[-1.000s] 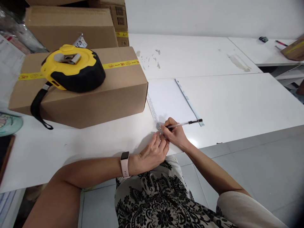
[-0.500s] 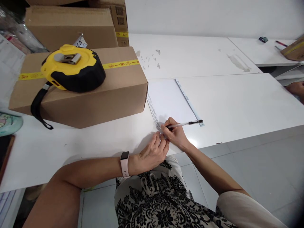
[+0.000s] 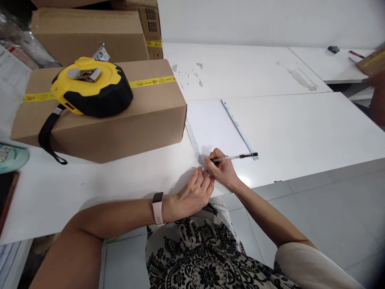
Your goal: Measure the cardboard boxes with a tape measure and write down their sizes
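My right hand [image 3: 221,170] is closed on a clear pen [image 3: 230,157] with a black cap end pointing right. The pen's tip is at the lower left corner of a white notebook page [image 3: 215,126], beside the spiral binding. My left hand [image 3: 197,190] lies with its fingers extended at the table's near edge, by the notebook's bottom corner and close to my right hand. It holds nothing that I can see. A watch [image 3: 158,208] with a pink strap is on my left wrist. Any writing at the tip is too small to make out.
A taped cardboard box [image 3: 135,128] stands left of the notebook, with a yellow and black tape measure [image 3: 93,88] on top. More boxes [image 3: 90,40] are stacked behind. Another person's hand [image 3: 378,98] shows at the right edge, near a small box [image 3: 373,63] on the white table [image 3: 300,132].
My hands and the pen stay almost in place. At the right edge, the other person's hand has moved up towards the small box.
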A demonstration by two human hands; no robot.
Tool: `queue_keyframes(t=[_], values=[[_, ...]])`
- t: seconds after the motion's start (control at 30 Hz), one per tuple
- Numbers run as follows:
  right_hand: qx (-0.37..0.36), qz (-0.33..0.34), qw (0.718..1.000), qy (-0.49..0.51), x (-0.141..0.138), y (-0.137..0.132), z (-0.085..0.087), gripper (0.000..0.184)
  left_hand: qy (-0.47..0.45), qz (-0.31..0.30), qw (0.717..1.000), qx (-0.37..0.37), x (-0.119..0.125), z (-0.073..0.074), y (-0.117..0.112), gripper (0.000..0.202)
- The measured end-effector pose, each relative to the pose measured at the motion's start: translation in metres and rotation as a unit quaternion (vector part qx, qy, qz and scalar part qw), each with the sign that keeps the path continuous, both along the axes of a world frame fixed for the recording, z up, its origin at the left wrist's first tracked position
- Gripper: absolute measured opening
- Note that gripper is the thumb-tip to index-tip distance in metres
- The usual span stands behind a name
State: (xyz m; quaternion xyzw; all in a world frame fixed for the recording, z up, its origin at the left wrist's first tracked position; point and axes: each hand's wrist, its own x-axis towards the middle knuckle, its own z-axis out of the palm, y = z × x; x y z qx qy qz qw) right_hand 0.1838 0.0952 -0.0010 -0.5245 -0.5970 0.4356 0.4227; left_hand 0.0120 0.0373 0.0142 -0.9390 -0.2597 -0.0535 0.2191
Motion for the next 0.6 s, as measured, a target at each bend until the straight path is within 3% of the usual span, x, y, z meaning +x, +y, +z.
queue_keyframes(t=[0.27, 0.6], values=[[0.003, -0.003, 1.000, -0.003, 0.0005, 0.0000, -0.0007, 0.027, -0.010, 0.008, 1.000, 0.005, 0.0010, -0.0057, -0.0008, 0.060], [0.016, -0.001, 1.000, -0.009, 0.0003, 0.0003, -0.0023, 0.027, -0.003, -0.001, 1.000, 0.004, 0.0005, -0.0022, -0.0007, 0.062]])
